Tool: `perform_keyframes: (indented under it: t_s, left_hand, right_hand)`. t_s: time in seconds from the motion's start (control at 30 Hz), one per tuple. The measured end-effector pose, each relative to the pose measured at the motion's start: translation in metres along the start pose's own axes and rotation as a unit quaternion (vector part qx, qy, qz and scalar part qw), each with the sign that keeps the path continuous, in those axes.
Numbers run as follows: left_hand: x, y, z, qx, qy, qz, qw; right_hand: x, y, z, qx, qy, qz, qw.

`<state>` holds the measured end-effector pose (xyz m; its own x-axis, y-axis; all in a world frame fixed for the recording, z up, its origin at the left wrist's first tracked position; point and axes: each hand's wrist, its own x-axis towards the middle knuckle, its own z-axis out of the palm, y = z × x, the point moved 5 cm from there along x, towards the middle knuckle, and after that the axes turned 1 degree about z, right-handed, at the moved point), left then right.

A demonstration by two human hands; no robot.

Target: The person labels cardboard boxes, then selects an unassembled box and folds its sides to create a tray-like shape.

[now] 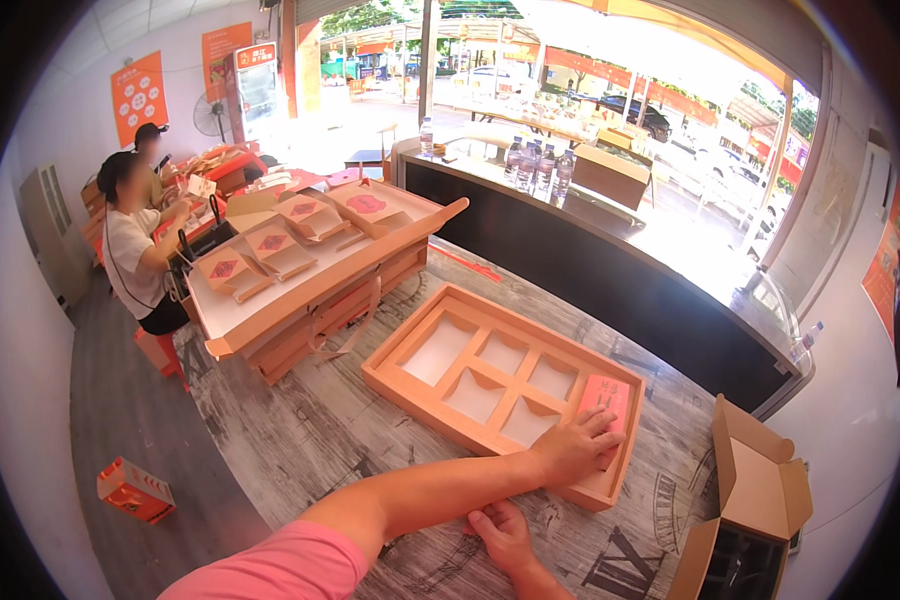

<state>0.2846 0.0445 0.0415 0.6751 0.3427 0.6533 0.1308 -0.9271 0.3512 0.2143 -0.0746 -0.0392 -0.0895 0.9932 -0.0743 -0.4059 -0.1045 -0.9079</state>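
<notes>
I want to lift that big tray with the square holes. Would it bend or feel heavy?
The tray looks like thin cardboard with mostly empty compartments, so probably light. Being long and flat, it may flex if lifted by one end. The pink packet under the left hand could slide out.

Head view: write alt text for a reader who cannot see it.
A person's left hand presses a red packet into the end slot of a tan tray with empty compartments on a patterned table, while the right hand rests at the table's near edge. Folded small boxes sit on stacked trays behind; an open carton stands to the right.
</notes>
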Motion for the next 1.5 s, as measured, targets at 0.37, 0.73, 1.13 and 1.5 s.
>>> perform_keyframes:
  t_s: [0.37, 0.73, 1.13, 1.5]
  left_hand:
    - [0.001, -0.022, -0.017, -0.136, 0.057, -0.172, 0.974]
    - [-0.001, -0.049, -0.002, -0.331, 0.070, -0.356, 0.871]
    - [0.007, 0.010, -0.023, 0.038, -0.138, -0.160, 0.977]
    - [0.023, 0.008, -0.023, 0.023, -0.236, -0.205, 0.950]
  right_hand:
    - [-0.001, -0.004, 0.003, -0.004, -0.003, 0.013, 1.000]
    - [-0.004, -0.009, -0.002, -0.002, 0.013, 0.009, 1.000]
    - [0.002, 0.020, -0.005, -0.021, 0.034, -0.005, 0.999]
    - [0.002, 0.023, -0.024, 0.006, 0.021, -0.020, 1.000]
